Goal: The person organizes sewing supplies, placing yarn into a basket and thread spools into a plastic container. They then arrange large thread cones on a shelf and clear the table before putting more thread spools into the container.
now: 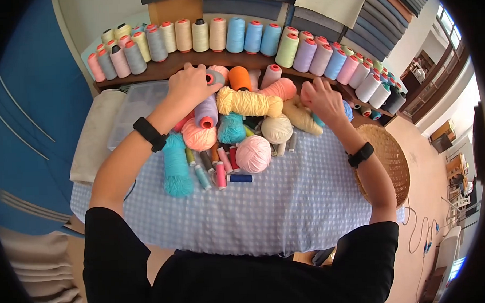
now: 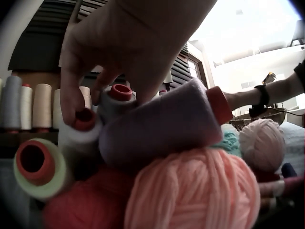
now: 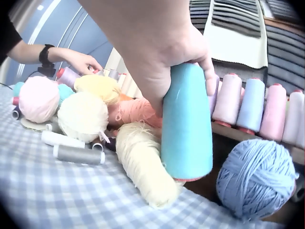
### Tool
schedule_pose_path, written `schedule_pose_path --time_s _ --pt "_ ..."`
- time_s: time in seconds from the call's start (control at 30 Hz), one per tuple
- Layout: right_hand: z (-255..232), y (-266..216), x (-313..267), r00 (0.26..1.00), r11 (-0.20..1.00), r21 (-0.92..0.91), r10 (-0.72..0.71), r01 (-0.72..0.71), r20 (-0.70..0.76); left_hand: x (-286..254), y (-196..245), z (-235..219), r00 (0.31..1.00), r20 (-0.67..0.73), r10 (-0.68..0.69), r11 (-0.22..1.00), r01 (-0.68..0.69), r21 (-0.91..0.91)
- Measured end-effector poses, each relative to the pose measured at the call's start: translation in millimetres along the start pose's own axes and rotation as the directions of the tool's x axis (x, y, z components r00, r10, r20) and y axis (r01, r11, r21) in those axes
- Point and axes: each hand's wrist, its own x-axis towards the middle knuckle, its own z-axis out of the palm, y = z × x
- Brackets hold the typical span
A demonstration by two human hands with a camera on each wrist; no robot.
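Observation:
At the back left of the pile, my left hand [image 1: 189, 88] reaches down and grips a grey thread cone [image 1: 216, 76] between thumb and fingers. One fingertip touches the red top of a white cone [image 2: 78, 140] beside it. A lavender cone [image 2: 162, 129] lies tilted just below that hand, over a peach yarn ball [image 1: 199, 136]. On the right, my right hand [image 1: 326, 101] holds a turquoise thread cone [image 3: 187, 124] by its top, upright. The cone stands between a cream skein [image 3: 143, 162] and a blue yarn ball [image 3: 257, 179].
Several thread cones line a dark wooden shelf [image 1: 191, 60] behind the pile. Yellow yarn [image 1: 249, 102], more balls and small spools [image 1: 239, 178] cover the middle. A checked cloth [image 1: 245, 215] lies in front. A wicker basket [image 1: 386, 157] sits at right, a clear plastic box [image 1: 139, 104] at left.

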Motion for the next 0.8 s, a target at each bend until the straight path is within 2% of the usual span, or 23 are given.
schedule_pose_path --time_s 0.03,0.07,0.1,0.13,0.17,0.2,0.23,0.27,0.33,0.37,0.4,0.47,0.53,0.57,0.6,0.63,0.67,0.73,0.77,0.8 --pt "2 -1 -2 0.998 0.989 0.143 0.019 -0.026 0.054 2 0 -2 0.998 0.067 0.022 1.000 -0.022 0.012" --pt "3 -1 -4 0.994 0.958 0.280 0.028 -0.057 0.109 3 0 -3 0.998 0.061 0.021 1.000 -0.022 0.022" --pt "-3 -2 -1 0.975 0.904 0.395 0.086 -0.163 0.204 2 2 -7 0.996 0.089 0.015 0.999 -0.018 0.031" --pt "-5 1 1 0.976 0.902 0.399 0.090 -0.164 0.198 2 4 -11 0.993 0.119 0.009 0.999 -0.014 0.039" --pt "-6 4 5 0.939 0.863 0.432 0.127 -0.263 0.318 3 4 -16 0.993 0.117 0.010 0.999 -0.015 0.045" --pt "-7 7 8 0.887 0.817 0.450 0.152 -0.361 0.435 4 4 -24 0.970 0.242 -0.016 0.999 0.006 0.041" --pt "-8 11 14 0.890 0.815 0.456 0.151 -0.359 0.431 5 2 -29 0.932 0.361 -0.043 0.999 0.031 0.040" --pt "-9 17 21 0.887 0.816 0.437 0.186 -0.380 0.423 8 -2 -31 0.933 0.357 -0.054 0.998 0.040 0.046" --pt "-2 26 37 0.887 0.816 0.388 0.298 -0.428 0.353 14 -22 -39 0.979 0.182 -0.093 0.991 0.109 -0.080" --pt "5 33 45 0.925 0.864 0.342 0.307 -0.369 0.221 19 -43 -35 0.997 0.007 -0.077 0.986 0.077 -0.145" --pt "12 38 54 0.948 0.904 0.287 0.306 -0.318 0.087 26 -63 -26 0.959 -0.266 -0.093 0.994 0.074 -0.081" --pt "5 42 79 0.922 0.897 0.216 0.363 -0.385 0.137 41 -101 -36 0.889 -0.447 -0.102 0.981 0.165 0.103" --pt "14 41 100 0.922 0.906 0.171 0.377 -0.386 0.085 51 -139 -38 0.886 -0.431 -0.174 0.973 0.222 0.064" --pt "10 35 112 0.865 0.859 0.147 0.458 -0.490 0.206 55 -157 -36 0.882 -0.411 -0.230 0.965 0.261 0.021" --pt "8 34 123 0.784 0.801 0.110 0.532 -0.588 0.320 59 -173 -30 0.877 -0.422 -0.230 0.965 0.263 0.020" --pt "15 33 130 0.747 0.767 0.123 0.555 -0.630 0.365 62 -186 -24 0.890 -0.356 -0.284 0.952 0.307 0.009" --pt "20 31 136 0.750 0.767 0.124 0.558 -0.630 0.355 68 -199 -18 0.897 -0.288 -0.335 0.937 0.349 0.000" --pt "17 21 149 0.623 0.702 0.058 0.587 -0.710 0.517 72 -207 -16 0.889 -0.269 -0.371 0.922 0.388 0.009" --pt "15 18 152 0.598 0.698 0.040 0.580 -0.715 0.553 71 -211 -14 0.891 -0.238 -0.386 0.917 0.398 0.002" --pt "34 19 154 0.655 0.744 0.074 0.532 -0.664 0.536 72 -218 -3 0.899 -0.195 -0.392 0.917 0.399 -0.006"
